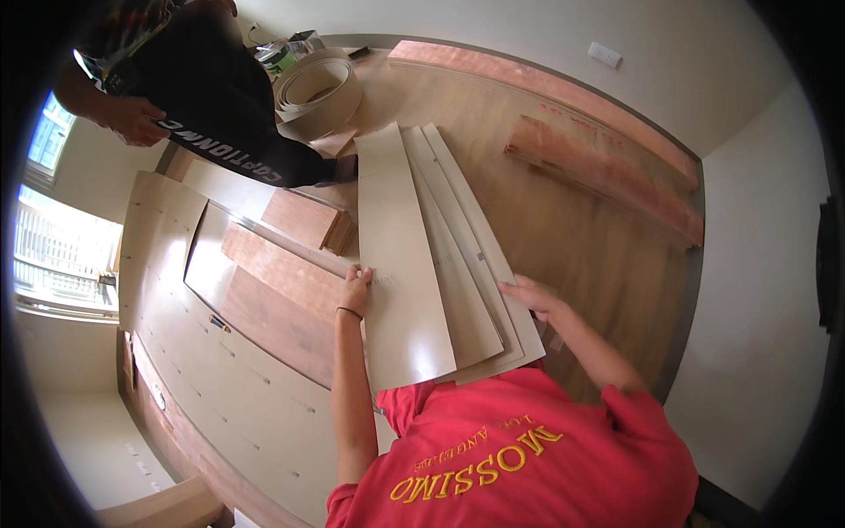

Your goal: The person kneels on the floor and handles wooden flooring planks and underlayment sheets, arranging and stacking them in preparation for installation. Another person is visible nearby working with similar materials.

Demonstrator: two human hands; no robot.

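I hold a fanned stack of several long beige sheets [400, 299] at waist level, close against my red shirt. My left hand [356, 286] is closed on the left edge of the top sheet, a dark band round its wrist. My right hand [530, 295] grips the stack's right edge, its thumb on the rightmost sheet and some fingers hidden underneath. The sheets overlap like steps toward the right, and their far ends reach up near a co-worker's foot [341, 169].
A co-worker in dark trousers [211, 88] stands at upper left, one hand [132, 121] hanging. Laid beige sheets [238, 378], a yellow utility knife [220, 323], plywood boards [299, 216], a coiled strip [317, 92], containers [275, 57] and reddish plank stacks [603, 185] lie around the floor.
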